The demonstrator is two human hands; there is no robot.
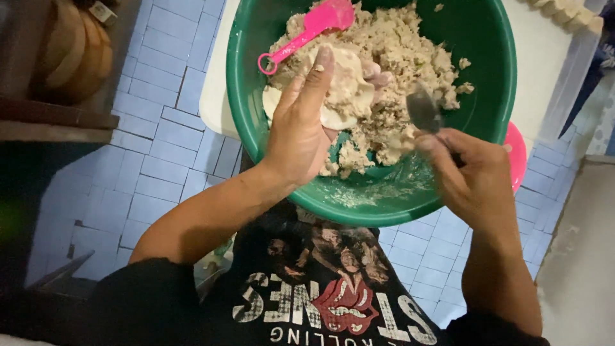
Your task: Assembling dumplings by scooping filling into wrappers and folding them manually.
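Note:
My left hand (300, 125) holds a pale round dough wrapper (346, 86) flat on its fingers over a large green bowl (493, 70). A lump of filling lies on the wrapper. My right hand (471, 176) grips a metal spoon (423, 110), its blade pointing at the wrapper's right edge. The bowl holds a heap of beige minced filling (403, 45). A pink plastic spoon (307, 29) rests on the filling at the bowl's far left.
The bowl sits on a white board (544, 57) above a blue-tiled floor (160, 128). A pink dish (516, 154) peeks out right of the bowl. Pale folded pieces (570, 13) lie at the board's far right. Dark wooden furniture (57, 77) stands at left.

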